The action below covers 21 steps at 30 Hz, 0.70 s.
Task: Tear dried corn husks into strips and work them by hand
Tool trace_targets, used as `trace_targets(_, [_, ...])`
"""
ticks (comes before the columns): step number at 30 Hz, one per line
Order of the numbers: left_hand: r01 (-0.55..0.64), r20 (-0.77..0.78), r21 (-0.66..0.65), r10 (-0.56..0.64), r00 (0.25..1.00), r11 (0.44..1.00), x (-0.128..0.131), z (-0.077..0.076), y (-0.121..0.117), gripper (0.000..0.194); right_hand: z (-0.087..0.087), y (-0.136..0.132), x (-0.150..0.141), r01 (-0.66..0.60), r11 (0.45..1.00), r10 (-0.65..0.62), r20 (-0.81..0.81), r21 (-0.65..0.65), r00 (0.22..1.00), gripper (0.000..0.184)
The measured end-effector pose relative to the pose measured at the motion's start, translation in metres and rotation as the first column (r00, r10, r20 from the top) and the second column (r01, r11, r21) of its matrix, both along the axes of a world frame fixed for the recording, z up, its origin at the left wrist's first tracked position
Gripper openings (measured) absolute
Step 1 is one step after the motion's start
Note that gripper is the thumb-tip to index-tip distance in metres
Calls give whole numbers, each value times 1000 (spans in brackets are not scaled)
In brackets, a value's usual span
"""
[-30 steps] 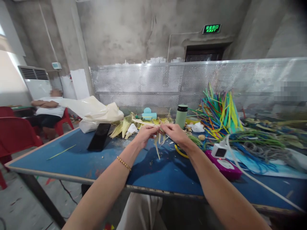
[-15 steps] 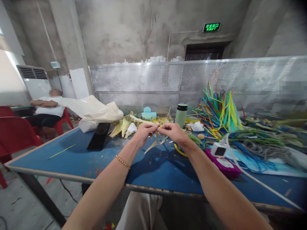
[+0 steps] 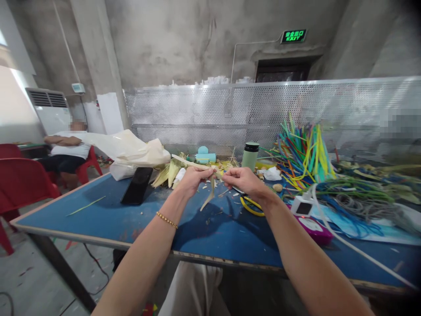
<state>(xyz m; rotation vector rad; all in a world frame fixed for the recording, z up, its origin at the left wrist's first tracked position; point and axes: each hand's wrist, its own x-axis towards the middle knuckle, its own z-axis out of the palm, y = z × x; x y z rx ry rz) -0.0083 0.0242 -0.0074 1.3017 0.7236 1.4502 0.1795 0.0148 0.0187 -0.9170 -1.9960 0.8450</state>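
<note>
Over the middle of the blue table, my left hand (image 3: pixel 193 181) pinches a pale strip of dried corn husk (image 3: pixel 189 162) that sticks out to the upper left. From the same spot a narrow husk end (image 3: pixel 208 201) hangs down toward the tabletop. My right hand (image 3: pixel 245 180) is closed, thumb against fingers, on the other end of the husk, a short gap from the left. Just below the right hand lie yellow-handled scissors (image 3: pixel 252 207). A pile of corn husks (image 3: pixel 167 174) lies behind my left hand, and a green flask (image 3: pixel 250 157) stands behind my right.
A black phone (image 3: pixel 137 186) and a white plastic bag (image 3: pixel 134 151) are at left. At right are colourful strips (image 3: pixel 304 153), coiled cords (image 3: pixel 353 202), and a purple box (image 3: pixel 315 230) with a white charger (image 3: pixel 302 205) and cable. A seated person (image 3: pixel 70 147) is far left.
My right hand has moved a little to the right, away from the left, so husk now shows between them. More of the yellow scissor handles is visible. The view has shifted slightly.
</note>
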Motion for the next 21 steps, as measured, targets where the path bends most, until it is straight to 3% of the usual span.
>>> trace_targets(8, [-112, 93, 27, 109, 990, 993, -9, -2, 9, 28, 4, -2, 8, 12, 994, -32, 186, 107, 982, 35])
trace_targets(13, [-178, 74, 33, 175, 982, 983, -12, -2, 10, 27, 8, -9, 8, -3, 1000, 2, 123, 7, 992, 29])
trace_targets(21, [-133, 154, 10, 130, 979, 991, -14, -2, 12, 27, 8, -12, 9, -99, 971, 106, 22, -216, 994, 25])
